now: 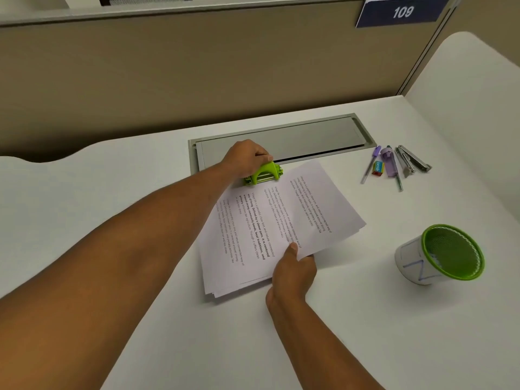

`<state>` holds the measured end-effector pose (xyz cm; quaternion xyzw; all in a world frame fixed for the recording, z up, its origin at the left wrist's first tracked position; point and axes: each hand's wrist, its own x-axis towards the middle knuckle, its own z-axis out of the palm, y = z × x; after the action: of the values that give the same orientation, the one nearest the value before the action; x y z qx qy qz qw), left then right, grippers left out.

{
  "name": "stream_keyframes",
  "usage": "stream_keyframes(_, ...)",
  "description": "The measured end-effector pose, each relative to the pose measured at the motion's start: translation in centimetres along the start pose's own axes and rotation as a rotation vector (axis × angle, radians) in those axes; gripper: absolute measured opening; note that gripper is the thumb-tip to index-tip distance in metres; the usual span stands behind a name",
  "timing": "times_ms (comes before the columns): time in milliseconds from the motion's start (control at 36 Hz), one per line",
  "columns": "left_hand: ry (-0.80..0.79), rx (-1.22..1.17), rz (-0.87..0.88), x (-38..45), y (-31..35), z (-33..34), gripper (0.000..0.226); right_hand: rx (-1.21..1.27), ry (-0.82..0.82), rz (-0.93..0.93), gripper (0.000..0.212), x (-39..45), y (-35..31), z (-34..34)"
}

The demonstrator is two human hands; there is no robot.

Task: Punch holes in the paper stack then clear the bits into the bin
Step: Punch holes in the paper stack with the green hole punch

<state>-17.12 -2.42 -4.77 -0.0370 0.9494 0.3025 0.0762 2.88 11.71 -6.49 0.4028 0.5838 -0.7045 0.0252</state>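
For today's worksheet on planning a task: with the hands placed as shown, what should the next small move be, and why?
Probably press the punch down. The left hand already grips its top, the far edge of the paper seems tucked under it, and the right hand pinches the near edge to steady the sheets. No bits show on the desk, so clearing into the bin comes later.

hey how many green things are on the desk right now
2. The green hole punch sits under the left hand at the paper stack's far edge; the green mesh bin stands to the right of the stack.
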Motion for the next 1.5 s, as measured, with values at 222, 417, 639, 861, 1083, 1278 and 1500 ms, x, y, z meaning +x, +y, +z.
stream_keyframes(222,0.074,-0.149,-0.049,0.7,0.2,0.5,0.046,0.015,-0.031,0.032,0.014,0.1,0.1,0.0)
stream_keyframes(417,0.145,-0.074,-0.058,2.7,1.0,1.5,0.047,0.039,-0.094,0.111,0.009,0.9,0.0,-0.2)
stream_keyframes(639,0.148,0.139,-0.101,3.9,1.8,2.7,0.049,0.088,-0.118,0.085,0.014,0.8,-0.1,-0.6)
stream_keyframes(861,0.108,0.200,-0.075,4.0,0.9,2.8,0.051,0.037,-0.102,0.029,0.013,0.2,0.2,-1.0)
stream_keyframes(1083,0.094,0.138,-0.045,4.1,0.8,2.6,0.053,0.023,-0.086,0.023,0.012,0.0,0.3,-1.4)
stream_keyframes(1278,0.083,0.129,-0.044,4.0,0.6,2.5,0.056,0.046,-0.127,0.071,0.018,0.6,-0.2,-1.0)
stream_keyframes(1500,0.101,0.117,-0.049,3.8,0.7,2.8,0.054,0.056,-0.140,0.136,0.016,1.5,-0.3,-0.6)
